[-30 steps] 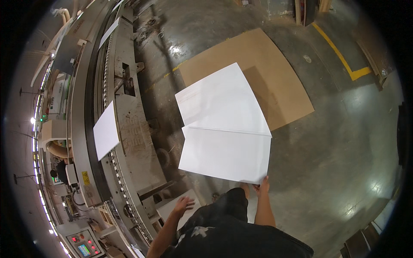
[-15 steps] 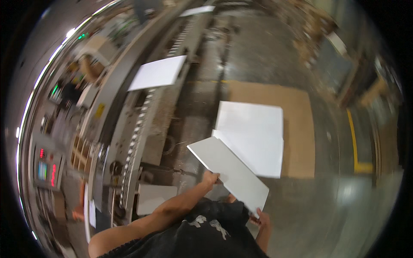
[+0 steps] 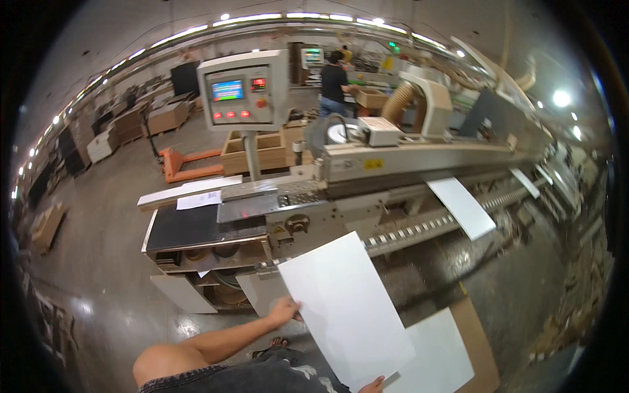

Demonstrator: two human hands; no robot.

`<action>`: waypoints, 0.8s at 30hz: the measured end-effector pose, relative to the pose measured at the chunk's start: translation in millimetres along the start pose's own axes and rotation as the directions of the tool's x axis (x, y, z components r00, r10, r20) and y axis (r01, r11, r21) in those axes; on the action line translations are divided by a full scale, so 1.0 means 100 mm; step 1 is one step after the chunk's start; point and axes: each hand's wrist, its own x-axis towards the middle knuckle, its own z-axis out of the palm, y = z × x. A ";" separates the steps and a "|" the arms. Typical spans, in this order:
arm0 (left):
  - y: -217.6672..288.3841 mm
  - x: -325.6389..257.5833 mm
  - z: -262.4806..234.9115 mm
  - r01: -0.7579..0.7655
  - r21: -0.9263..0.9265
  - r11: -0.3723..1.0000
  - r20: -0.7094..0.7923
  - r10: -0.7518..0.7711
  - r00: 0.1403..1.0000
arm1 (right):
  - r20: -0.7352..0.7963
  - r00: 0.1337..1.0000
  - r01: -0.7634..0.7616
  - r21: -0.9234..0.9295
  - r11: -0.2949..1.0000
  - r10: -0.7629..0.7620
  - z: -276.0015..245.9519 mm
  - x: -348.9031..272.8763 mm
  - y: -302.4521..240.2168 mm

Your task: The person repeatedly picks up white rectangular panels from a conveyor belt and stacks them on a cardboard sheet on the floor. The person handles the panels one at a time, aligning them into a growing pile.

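Note:
A white rectangular panel [image 3: 347, 308] is held out in front of me, tilted, between both hands. My left hand [image 3: 286, 310] grips its left edge, thumb on the top face and the fingers mostly hidden beneath. At the near right corner, my right hand [image 3: 373, 385] pinches the edge; only its fingertips show at the bottom of the picture. Below and to the right of it, a stack of white panels [image 3: 438, 354] lies on a brown sheet [image 3: 483, 354]. Another white panel [image 3: 462, 208] rests on the machine's roller track [image 3: 409, 232].
A long machine [image 3: 419, 157] runs across ahead, with a control box [image 3: 242, 98] on a post at its left. A black-topped cabinet [image 3: 196, 229] stands left, an orange pallet jack [image 3: 187, 164] behind it. Beyond the machine stands a person [image 3: 334, 85] in a dark shirt.
My view has swung left and up toward the machine. The panel has turned with me, its broad white face now showing more fully; both hands keep hold of it.

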 end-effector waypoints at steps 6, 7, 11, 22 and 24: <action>0.32 0.53 -1.46 -0.124 -0.271 0.954 -0.334 0.028 0.942 | 0.046 0.998 0.050 0.007 0.999 -0.050 0.53 0.05 -0.42; 0.23 0.47 -1.70 -0.130 -0.276 0.952 -0.398 0.010 0.918 | 0.104 0.992 0.073 -0.065 0.995 -0.066 0.66 -0.02 -0.46; -0.47 0.79 -2.50 -0.137 -0.256 0.957 -0.621 -0.055 0.782 | 0.194 0.965 0.168 0.055 0.984 -0.176 1.05 -0.64 -0.98; -0.22 1.88 -2.73 -0.055 0.050 0.997 -0.437 0.071 0.897 | 0.714 0.696 0.197 -0.085 0.977 -0.079 1.61 -2.12 -1.79; -0.09 1.86 -2.64 0.000 0.018 1.000 -0.367 0.006 0.930 | 0.754 0.641 0.053 -0.228 0.972 0.142 1.66 -2.45 -2.43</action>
